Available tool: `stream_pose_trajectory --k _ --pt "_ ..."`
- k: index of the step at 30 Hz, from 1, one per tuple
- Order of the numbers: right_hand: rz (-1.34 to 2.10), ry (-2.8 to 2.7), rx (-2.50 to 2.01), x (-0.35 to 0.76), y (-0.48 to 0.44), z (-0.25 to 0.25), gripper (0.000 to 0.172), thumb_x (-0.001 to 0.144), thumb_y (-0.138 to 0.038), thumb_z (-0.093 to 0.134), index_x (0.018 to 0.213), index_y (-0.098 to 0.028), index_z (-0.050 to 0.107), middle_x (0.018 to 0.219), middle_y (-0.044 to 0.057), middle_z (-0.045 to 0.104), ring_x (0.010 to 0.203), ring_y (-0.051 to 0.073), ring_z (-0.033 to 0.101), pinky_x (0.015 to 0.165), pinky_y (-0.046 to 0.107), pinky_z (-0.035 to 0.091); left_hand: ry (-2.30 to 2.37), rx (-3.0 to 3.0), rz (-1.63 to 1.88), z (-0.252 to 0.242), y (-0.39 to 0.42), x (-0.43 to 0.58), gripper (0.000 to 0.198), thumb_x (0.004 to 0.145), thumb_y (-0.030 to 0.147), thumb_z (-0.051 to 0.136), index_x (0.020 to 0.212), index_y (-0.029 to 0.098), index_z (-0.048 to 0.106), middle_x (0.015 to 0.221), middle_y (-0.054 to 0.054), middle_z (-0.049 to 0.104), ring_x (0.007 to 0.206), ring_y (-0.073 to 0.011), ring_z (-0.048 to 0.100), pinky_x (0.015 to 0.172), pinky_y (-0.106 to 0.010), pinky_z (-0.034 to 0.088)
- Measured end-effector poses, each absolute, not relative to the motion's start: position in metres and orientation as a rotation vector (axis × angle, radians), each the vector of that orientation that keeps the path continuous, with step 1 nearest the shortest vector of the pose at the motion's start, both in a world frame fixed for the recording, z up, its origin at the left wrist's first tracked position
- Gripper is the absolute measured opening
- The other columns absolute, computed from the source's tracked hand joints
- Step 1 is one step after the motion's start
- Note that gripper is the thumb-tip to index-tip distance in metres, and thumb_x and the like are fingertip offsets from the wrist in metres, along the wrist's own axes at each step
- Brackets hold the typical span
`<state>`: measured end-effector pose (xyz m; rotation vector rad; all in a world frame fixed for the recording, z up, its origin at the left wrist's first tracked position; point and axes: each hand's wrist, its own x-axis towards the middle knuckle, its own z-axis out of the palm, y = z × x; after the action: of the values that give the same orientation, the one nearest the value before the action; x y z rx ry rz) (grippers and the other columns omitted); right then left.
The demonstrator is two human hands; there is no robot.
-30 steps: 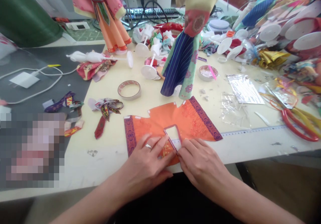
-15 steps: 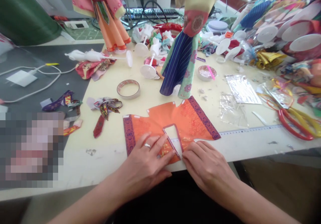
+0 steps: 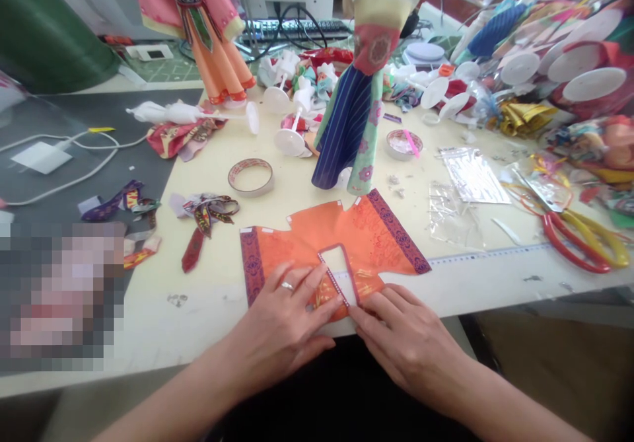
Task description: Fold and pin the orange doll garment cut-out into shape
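A small orange doll garment point(image 3: 317, 224) with purple patterned bands at both sides lies spread near the table's front edge. Down its front runs an opening with dark red trim and a row of tiny pale dots. My left hand point(image 3: 290, 316), a ring on one finger, rests on the garment left of this opening. Its fingers are spread on the cloth, tips near the dotted trim. At the lower end of the opening, my right hand point(image 3: 403, 330) has its fingertips closed on the garment's edge, close to my left index finger. Exactly how the cloth sits between them is hidden.
Behind the garment stands a dressed doll form point(image 3: 364, 85), with a tape roll point(image 3: 251, 189) to its left. Red-and-yellow-handled scissors point(image 3: 569, 237) and a ruler point(image 3: 463, 253) lie right. Fabric strips point(image 3: 198, 230) lie left. White stands and cloth crowd the back right.
My right hand has shifted slightly left along the lower edge, bringing its fingertips nearer the dotted trim. My left hand keeps about the same place on the garment. The view has moved slightly.
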<state>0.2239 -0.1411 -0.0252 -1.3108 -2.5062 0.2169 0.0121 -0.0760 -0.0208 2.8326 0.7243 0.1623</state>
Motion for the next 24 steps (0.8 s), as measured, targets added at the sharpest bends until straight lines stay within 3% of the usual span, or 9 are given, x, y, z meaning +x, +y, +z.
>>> stream_pose_trajectory --k 16,24 --pt "0.19 -2.553 -1.279 0.2255 -0.142 -0.0265 0.023 0.085 -0.006 0.04 0.09 -0.012 0.062 0.074 0.006 0.051 0.072 0.019 0.047 0.071 0.037 0.042 0.719 2.881 0.319 -0.0226 -0.076 0.011 0.035 0.087 0.035 0.052 0.118 0.019 0.054 0.128 -0.015 0.05 0.11 -0.0296 0.049 0.096 -0.05 0.033" --pt "0.221 -2.538 -1.283 0.2257 -0.1407 -0.0272 0.023 0.087 -0.008 0.04 0.088 -0.013 0.062 0.074 0.006 0.051 0.071 0.018 0.047 0.07 0.035 0.042 0.633 2.835 0.441 -0.0288 -0.0808 0.0158 0.035 0.084 0.03 0.055 0.114 0.013 0.056 0.115 -0.014 0.057 0.107 -0.028 0.05 0.097 -0.047 0.034"
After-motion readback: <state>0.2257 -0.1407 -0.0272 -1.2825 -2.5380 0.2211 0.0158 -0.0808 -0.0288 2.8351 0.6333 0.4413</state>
